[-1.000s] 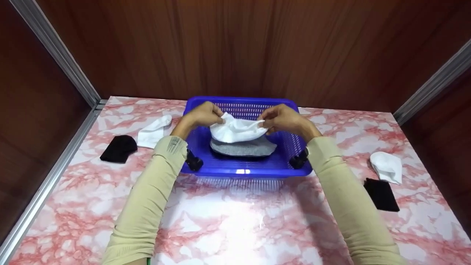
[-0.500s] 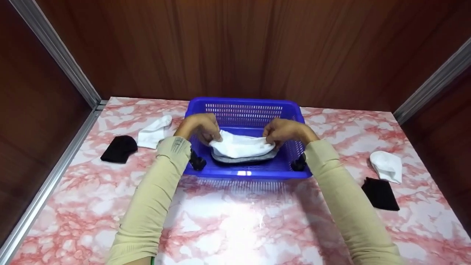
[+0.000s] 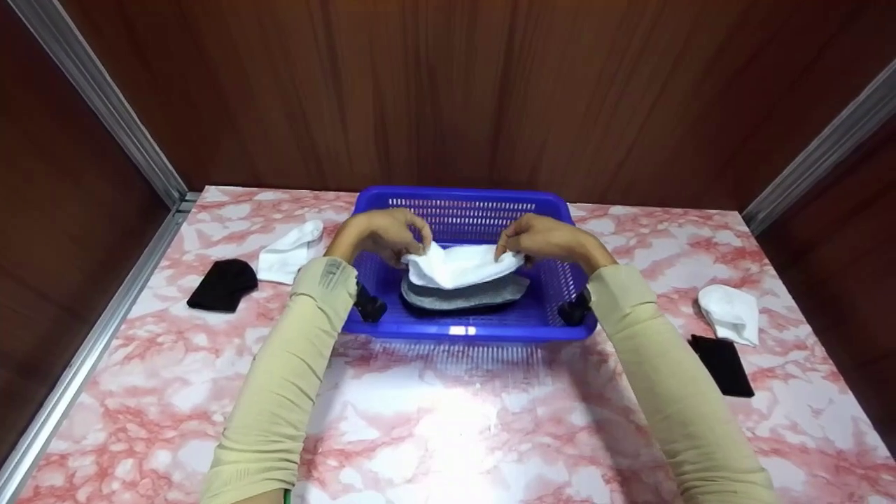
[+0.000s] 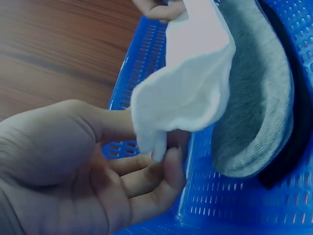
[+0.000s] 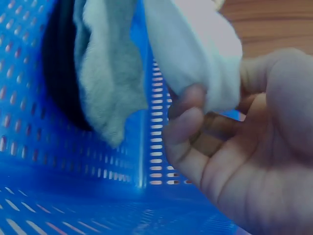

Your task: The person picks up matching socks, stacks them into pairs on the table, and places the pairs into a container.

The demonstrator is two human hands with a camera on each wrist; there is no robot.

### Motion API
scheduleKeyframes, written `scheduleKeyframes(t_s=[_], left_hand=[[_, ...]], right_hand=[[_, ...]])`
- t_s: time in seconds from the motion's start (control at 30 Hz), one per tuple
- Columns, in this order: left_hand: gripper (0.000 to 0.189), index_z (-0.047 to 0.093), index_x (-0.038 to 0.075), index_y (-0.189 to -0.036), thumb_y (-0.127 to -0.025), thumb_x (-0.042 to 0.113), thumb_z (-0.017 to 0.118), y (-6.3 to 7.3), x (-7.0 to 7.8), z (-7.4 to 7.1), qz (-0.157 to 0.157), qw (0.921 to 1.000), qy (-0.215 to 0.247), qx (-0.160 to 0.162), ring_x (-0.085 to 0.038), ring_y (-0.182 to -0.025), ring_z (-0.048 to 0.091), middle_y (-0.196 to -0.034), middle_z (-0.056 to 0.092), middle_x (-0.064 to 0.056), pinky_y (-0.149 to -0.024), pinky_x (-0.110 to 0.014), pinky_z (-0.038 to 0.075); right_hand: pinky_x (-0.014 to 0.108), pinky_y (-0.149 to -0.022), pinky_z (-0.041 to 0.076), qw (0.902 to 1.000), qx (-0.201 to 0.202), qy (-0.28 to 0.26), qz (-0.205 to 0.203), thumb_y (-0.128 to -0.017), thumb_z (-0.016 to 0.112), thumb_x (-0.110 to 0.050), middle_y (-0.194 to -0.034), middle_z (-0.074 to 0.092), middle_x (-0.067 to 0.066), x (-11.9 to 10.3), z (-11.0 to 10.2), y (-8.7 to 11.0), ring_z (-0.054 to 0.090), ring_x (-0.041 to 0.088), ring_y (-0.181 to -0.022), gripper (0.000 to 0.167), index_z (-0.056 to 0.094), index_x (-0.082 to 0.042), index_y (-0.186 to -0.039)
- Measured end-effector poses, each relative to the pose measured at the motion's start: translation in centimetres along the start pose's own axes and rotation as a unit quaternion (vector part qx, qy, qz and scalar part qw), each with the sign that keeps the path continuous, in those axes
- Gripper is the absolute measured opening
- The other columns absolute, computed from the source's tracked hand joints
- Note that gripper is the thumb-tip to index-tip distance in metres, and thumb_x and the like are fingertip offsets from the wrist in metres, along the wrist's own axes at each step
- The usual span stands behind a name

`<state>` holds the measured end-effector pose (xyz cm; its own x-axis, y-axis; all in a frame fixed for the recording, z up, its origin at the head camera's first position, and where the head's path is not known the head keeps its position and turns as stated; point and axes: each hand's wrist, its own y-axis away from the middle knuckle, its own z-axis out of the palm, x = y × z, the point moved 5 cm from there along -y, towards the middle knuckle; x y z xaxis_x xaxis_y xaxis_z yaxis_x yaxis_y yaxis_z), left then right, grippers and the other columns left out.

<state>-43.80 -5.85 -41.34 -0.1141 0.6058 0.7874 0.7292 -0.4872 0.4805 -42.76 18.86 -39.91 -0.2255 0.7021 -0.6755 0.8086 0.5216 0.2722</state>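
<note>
Both hands hold a white sock (image 3: 458, 267) by its two ends over the blue basket (image 3: 462, 332). My left hand (image 3: 389, 231) pinches the left end; in the left wrist view the sock's edge (image 4: 171, 103) folds over between thumb and fingers. At the other end my right hand (image 3: 546, 238) pinches the sock, whose end (image 5: 222, 63) lies between thumb and fingertips in the right wrist view. Beneath it, inside the basket, lies a grey sock (image 3: 465, 294). A black sock (image 4: 298, 142) lies under the grey one, mostly covered.
On the marbled table's left lie a white sock (image 3: 287, 255) and a black sock (image 3: 222, 285). Another white sock (image 3: 729, 313) and a black sock (image 3: 724, 365) lie on the right. A wooden panel (image 3: 448, 91) stands behind the basket.
The white sock went down over the grey sock with both hands, then came up a little, showing more grey again. Both hands keep their hold on it.
</note>
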Motion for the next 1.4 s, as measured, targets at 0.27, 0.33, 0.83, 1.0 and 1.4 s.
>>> scheduleKeyframes(t_s=[0.27, 0.33, 0.83, 1.0, 1.4], left_hand=[[0.035, 0.067, 0.000, -0.132, -0.098, -0.005, 0.061, 0.3, -0.3, 1.0, -0.053, 0.9929, -0.078, -0.074, -0.007, -0.068, 0.053, -0.071, 0.057, 0.002, -0.066, -0.020, 0.053], [0.034, 0.066, 0.001, -0.130, -0.097, -0.006, 0.064, 0.3, 0.0, 1.1, -0.061, 0.9896, -0.108, -0.073, -0.006, -0.069, 0.052, -0.072, 0.056, 0.003, -0.067, -0.018, 0.051], [0.029, 0.064, 0.005, -0.124, -0.096, 0.001, 0.071, 0.6, 0.5, 0.9, -0.051, 0.9775, -0.195, -0.063, -0.006, -0.076, 0.056, -0.078, 0.060, 0.004, -0.069, -0.017, 0.048], [0.029, 0.064, 0.004, -0.123, -0.095, 0.001, 0.072, 0.9, 0.7, 0.8, -0.043, 0.9805, -0.183, -0.056, -0.006, -0.073, 0.055, -0.075, 0.059, 0.004, -0.067, -0.017, 0.047], [0.038, 0.064, 0.003, -0.135, -0.099, 0.015, 0.071, 3.9, 2.3, -0.2, 0.033, 0.9734, -0.227, 0.000, -0.012, -0.085, 0.062, -0.096, 0.067, -0.005, -0.077, -0.022, 0.056]], right_hand=[[0.020, -0.064, 0.050, 0.9948, -0.070, 0.066, 0.034, -0.092, 0.077, -0.016, -0.084, 0.067, -0.006, 0.5, 1.2, -0.1, 0.058, 0.007, -0.069, 0.021, 0.078, -0.005, -0.110], [0.021, -0.066, 0.051, 0.9927, -0.069, 0.093, 0.033, -0.090, 0.081, -0.019, -0.085, 0.064, -0.005, 0.6, 1.6, -0.2, 0.057, 0.007, -0.071, 0.025, 0.077, -0.007, -0.111], [0.023, -0.074, 0.047, 0.9887, -0.045, 0.143, 0.004, -0.087, 0.082, -0.019, -0.099, 0.066, -0.001, 0.1, 1.7, -0.6, 0.054, 0.013, -0.087, 0.023, 0.078, -0.011, -0.108], [0.025, -0.084, 0.048, 0.9906, -0.031, 0.133, -0.006, -0.089, 0.081, -0.020, -0.108, 0.072, 0.004, -0.4, 1.1, 0.0, 0.059, 0.016, -0.098, 0.024, 0.079, -0.011, -0.111], [0.029, -0.084, 0.053, 0.9881, 0.050, 0.131, -0.061, -0.093, 0.078, -0.017, -0.101, 0.077, 0.011, -2.7, -1.8, 3.4, 0.065, 0.014, -0.091, 0.021, 0.076, -0.003, -0.109]])
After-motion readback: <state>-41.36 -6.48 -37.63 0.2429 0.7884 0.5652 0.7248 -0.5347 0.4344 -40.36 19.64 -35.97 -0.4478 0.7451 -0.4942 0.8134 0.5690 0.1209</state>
